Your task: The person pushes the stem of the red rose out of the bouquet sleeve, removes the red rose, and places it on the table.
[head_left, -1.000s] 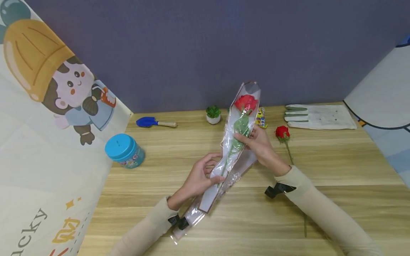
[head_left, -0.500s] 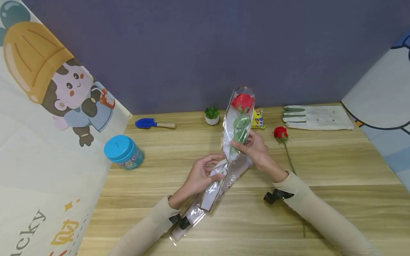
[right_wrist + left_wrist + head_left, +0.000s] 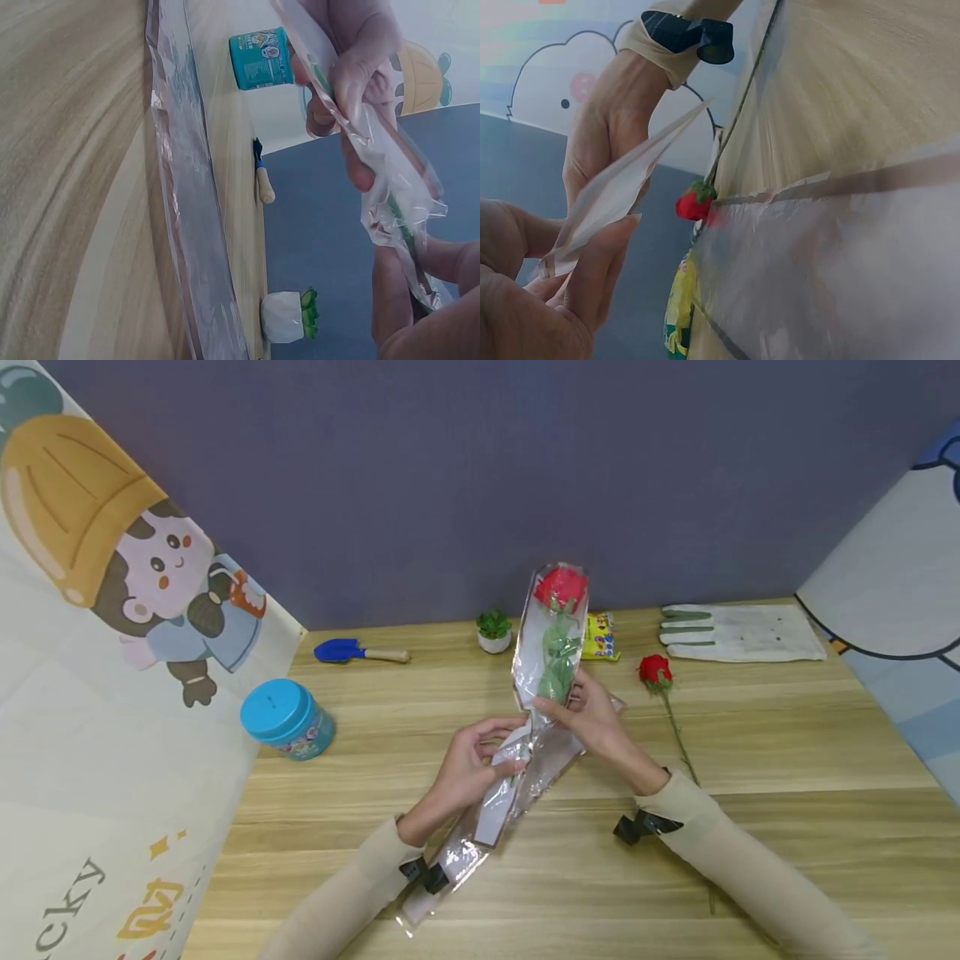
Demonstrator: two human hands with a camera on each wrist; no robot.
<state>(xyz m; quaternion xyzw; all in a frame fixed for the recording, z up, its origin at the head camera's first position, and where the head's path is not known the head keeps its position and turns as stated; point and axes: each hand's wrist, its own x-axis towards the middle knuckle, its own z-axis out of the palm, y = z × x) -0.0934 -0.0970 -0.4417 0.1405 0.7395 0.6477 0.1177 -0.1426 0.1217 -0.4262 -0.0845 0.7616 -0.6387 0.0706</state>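
Note:
A red artificial rose (image 3: 561, 588) lies inside a clear-and-white flower sleeve (image 3: 530, 660), held slantwise above the table in the head view. My left hand (image 3: 467, 775) pinches the sleeve's lower part between thumb and fingers. Just above it, my right hand (image 3: 598, 725) grips the middle, thumb in front. Between the hands the sleeve is gathered narrow and creased around the green stem (image 3: 397, 214). Beneath them a second clear sleeve (image 3: 553, 758) lies flat on the table. To the right, a loose red rose (image 3: 656, 670) lies with its stem partly under the right forearm.
Along the back stand or lie a blue trowel (image 3: 362, 651), a small potted succulent (image 3: 494, 632), a yellow packet (image 3: 600, 637) and a pale glove (image 3: 742, 632). A blue lidded tub (image 3: 288, 718) stands at the left. A dark wall (image 3: 450, 485) rises behind the table.
The sleeve has been drawn in at its middle. Its upper part has swung left and more upright, and my right hand has shifted slightly down and left. My left hand stays nearly in place.

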